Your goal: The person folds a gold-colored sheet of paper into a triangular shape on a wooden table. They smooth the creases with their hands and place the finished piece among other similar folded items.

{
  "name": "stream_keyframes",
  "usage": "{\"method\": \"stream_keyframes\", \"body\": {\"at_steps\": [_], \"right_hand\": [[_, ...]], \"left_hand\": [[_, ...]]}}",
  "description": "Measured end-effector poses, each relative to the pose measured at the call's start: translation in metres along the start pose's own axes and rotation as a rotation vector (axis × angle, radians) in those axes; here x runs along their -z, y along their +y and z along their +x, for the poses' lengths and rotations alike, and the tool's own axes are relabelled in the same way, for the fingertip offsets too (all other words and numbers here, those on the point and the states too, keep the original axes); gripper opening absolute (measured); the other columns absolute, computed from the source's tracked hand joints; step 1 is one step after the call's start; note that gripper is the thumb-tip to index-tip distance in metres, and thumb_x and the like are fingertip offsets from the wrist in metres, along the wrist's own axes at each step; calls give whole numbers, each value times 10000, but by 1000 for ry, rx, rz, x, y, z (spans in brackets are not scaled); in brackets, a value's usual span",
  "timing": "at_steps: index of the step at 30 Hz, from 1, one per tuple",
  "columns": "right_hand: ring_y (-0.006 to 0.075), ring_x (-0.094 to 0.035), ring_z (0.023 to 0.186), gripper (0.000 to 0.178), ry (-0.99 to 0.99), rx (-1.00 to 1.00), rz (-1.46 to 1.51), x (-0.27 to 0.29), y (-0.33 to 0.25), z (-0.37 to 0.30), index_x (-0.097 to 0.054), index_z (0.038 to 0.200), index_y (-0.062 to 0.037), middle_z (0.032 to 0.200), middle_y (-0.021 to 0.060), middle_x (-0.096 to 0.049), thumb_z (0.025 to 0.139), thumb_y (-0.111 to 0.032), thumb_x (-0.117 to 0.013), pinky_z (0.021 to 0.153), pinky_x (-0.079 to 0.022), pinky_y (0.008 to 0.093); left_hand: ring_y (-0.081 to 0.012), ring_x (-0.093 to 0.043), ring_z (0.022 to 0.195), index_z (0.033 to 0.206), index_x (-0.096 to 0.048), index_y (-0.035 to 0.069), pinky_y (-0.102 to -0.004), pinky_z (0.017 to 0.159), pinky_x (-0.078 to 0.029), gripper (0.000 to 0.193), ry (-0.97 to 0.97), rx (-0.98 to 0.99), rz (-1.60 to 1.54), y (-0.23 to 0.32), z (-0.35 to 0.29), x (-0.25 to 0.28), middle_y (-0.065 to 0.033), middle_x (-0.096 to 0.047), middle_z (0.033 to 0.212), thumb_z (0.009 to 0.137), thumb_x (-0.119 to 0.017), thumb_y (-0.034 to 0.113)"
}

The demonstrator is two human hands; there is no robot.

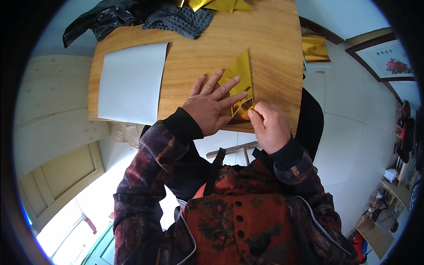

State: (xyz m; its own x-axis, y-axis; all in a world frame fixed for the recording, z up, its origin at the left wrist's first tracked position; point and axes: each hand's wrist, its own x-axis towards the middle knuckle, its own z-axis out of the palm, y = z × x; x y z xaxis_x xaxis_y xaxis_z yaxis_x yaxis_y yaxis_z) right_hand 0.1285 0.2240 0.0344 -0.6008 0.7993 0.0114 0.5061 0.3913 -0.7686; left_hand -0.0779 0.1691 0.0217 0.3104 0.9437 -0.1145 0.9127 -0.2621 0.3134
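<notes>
A sheet of gold foil paper (240,68), folded to a pointed shape, lies near the front edge of the wooden table. My left hand (211,100) rests flat across its left side with the fingers spread. At the paper's lower right corner, my right hand (270,123) pinches the edge between thumb and curled fingers. A lifted flap there shows a pale edge and a shiny gold face. Part of the paper is hidden beneath my left hand.
Left of my hands lies a pale grey-white sheet (130,84). Black plastic (106,20), a dark grey textured cloth (179,21) and more gold folded pieces (223,4) sit at the table's far edge. Beyond the right edge is a gold stack (315,48).
</notes>
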Motion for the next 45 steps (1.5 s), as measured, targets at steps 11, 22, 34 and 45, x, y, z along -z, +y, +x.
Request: {"method": "stream_keyframes", "body": {"at_steps": [11, 22, 34, 45], "right_hand": [[342, -609, 665, 90, 185, -18, -75, -13, -4, 3, -577, 796, -42, 721, 135, -606, 844, -61, -650, 575, -457, 404], [353, -621, 674, 181, 149, -112, -157, -13, -8, 5, -507, 903, -82, 735, 134, -617, 844, -140, -668, 570, -457, 455], [342, -627, 604, 173, 201, -88, -184, -14, -6, 8, -525, 881, -87, 658, 120, -619, 835, -112, -690, 527, -460, 434], [357, -638, 681, 191, 145, -123, -160, -13, -9, 8, -481, 858, -64, 726, 144, -628, 843, -106, -667, 569, -469, 453]], "left_hand": [[-337, -116, 1481, 1475, -370, 287, -553, 1156, -69, 529, 36, -12, -1, -4, 0, -3, -11, -238, 1590, 958, -481, 298], [-349, -153, 1468, 1501, -308, 217, -548, 1152, -129, 547, -33, 27, -10, 1, 4, 8, -26, -242, 1586, 973, -453, 219], [-336, -200, 1455, 1406, -460, 357, -555, 1148, -144, 439, 20, 32, 6, 2, 4, 3, 5, -300, 1560, 977, -509, 273], [-308, -220, 1450, 1397, -474, 360, -533, 1153, -161, 423, 32, 56, 42, 6, 5, 3, 28, -308, 1554, 980, -507, 293]]}}
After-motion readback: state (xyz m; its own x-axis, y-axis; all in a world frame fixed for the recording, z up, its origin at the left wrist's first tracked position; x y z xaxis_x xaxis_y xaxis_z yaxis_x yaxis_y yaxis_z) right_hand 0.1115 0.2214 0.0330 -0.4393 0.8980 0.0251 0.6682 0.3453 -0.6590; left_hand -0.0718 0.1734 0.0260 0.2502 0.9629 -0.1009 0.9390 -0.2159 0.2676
